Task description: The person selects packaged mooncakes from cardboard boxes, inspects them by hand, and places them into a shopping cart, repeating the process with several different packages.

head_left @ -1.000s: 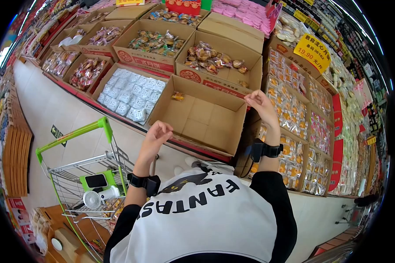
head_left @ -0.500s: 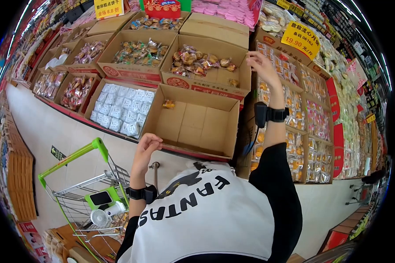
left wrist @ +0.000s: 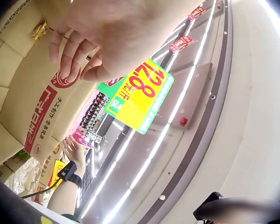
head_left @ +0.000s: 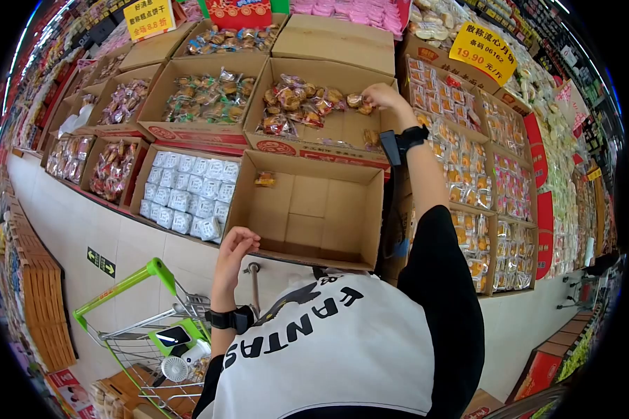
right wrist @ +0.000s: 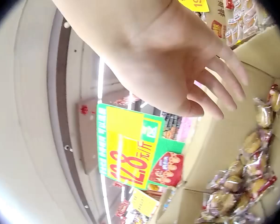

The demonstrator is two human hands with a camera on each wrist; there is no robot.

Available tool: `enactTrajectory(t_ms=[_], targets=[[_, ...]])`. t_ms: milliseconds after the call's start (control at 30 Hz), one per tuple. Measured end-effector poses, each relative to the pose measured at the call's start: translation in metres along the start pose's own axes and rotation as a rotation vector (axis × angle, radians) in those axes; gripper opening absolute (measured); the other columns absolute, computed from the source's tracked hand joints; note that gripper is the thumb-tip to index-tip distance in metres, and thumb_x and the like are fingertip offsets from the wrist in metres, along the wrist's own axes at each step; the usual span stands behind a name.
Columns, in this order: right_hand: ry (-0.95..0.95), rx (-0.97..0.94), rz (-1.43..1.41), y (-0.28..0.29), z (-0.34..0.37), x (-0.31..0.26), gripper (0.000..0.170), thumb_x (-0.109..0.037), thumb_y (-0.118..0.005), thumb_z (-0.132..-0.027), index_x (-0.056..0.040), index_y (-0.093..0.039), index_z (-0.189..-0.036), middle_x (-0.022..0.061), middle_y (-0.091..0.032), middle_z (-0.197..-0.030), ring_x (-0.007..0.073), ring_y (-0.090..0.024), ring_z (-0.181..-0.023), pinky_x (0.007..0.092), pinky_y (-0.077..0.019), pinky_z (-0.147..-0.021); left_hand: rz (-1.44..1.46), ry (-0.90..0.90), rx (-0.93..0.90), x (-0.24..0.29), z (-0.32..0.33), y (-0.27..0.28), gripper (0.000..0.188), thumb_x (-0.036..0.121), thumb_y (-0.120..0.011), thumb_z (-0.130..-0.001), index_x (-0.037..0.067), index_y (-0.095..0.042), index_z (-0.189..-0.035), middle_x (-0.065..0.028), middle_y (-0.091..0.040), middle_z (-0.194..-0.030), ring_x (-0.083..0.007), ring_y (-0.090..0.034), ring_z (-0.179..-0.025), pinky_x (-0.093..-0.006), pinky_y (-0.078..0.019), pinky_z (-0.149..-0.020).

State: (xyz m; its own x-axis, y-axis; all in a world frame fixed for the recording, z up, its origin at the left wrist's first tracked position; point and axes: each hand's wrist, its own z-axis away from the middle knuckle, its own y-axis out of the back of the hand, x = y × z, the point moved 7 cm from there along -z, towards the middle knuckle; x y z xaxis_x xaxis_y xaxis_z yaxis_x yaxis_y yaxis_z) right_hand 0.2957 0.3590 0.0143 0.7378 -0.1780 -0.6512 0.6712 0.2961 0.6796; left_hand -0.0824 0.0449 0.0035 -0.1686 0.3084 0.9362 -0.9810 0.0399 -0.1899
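Note:
In the head view my right hand (head_left: 386,96) is over the far right part of a cardboard box (head_left: 317,148) of wrapped mooncakes (head_left: 302,98). Its fingertips overlap the rightmost packets (head_left: 360,104) there. The right wrist view shows that hand (right wrist: 177,70) with fingers spread and slightly bent, nothing between them, several mooncakes (right wrist: 238,182) lying beyond. My left hand (head_left: 238,248) hangs loosely curled and holds nothing, by the near left corner of a front box (head_left: 314,202). One small yellow packet (head_left: 265,179) lies inside that front box.
White wrapped packets (head_left: 191,188) fill the box on the left. Trays of clear-wrapped cakes (head_left: 468,181) stand right, under a yellow price sign (head_left: 483,52). A shopping cart with a green handle (head_left: 122,293) is at my left, carrying a small white fan (head_left: 175,368).
My right hand has moved from the front box's right edge, up and forward, then in over the mooncakes behind. My left hand has dropped slightly lower in view, still holding nothing.

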Motion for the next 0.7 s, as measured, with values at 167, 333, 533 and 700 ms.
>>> enactTrajectory(t_ms=[167,333,533,700], targets=[[-0.253,-0.076,0.184,-0.042,-0.036,0.051,0.042,-0.033,-0.054,-0.073,-0.0035,-0.055,-0.102,0.0108,-0.059,-0.094,0.0223,-0.058,-0.075,0.0358,-0.0482,-0.06,-0.009,0.06,0.001,-0.004,-0.016,-0.001,0.008,0.005,-0.044,-0.083,0.005,-0.05,-0.088,-0.005,-0.055,-0.086,-0.0115,-0.053,-0.079,-0.0237,-0.0434,-0.072],[-0.366,-0.318,0.456,-0.068,-0.027,0.062,0.054,-0.041,-0.055,-0.069,-0.0099,-0.053,-0.113,0.0142,-0.043,-0.124,0.0281,-0.045,-0.11,0.0373,-0.0402,-0.085,0.012,0.113,0.019,-0.004,-0.03,0.003,0.009,0.004,-0.043,-0.083,0.005,-0.05,-0.089,-0.005,-0.055,-0.086,-0.0114,-0.053,-0.079,-0.0237,-0.0436,-0.073],[-0.415,-0.514,0.541,-0.073,-0.024,0.075,0.05,-0.04,-0.056,-0.07,-0.0093,-0.056,-0.109,0.0126,-0.049,-0.118,0.024,-0.052,-0.102,0.036,-0.0415,-0.083,0.047,0.162,0.034,-0.007,-0.044,0.003,0.01,0.003,-0.042,-0.083,0.005,-0.05,-0.09,-0.0052,-0.055,-0.087,-0.0117,-0.053,-0.08,-0.0236,-0.0436,-0.074],[-0.446,-0.919,0.681,-0.101,-0.009,0.074,0.043,-0.04,-0.058,-0.072,-0.0092,-0.06,-0.101,0.013,-0.056,-0.109,0.022,-0.057,-0.086,0.0373,-0.0435,-0.075,0.061,0.176,0.012,-0.005,-0.055,-0.006,0.01,0.003,-0.042,-0.083,0.005,-0.049,-0.09,-0.0051,-0.054,-0.086,-0.0116,-0.052,-0.08,-0.0235,-0.0433,-0.074]])
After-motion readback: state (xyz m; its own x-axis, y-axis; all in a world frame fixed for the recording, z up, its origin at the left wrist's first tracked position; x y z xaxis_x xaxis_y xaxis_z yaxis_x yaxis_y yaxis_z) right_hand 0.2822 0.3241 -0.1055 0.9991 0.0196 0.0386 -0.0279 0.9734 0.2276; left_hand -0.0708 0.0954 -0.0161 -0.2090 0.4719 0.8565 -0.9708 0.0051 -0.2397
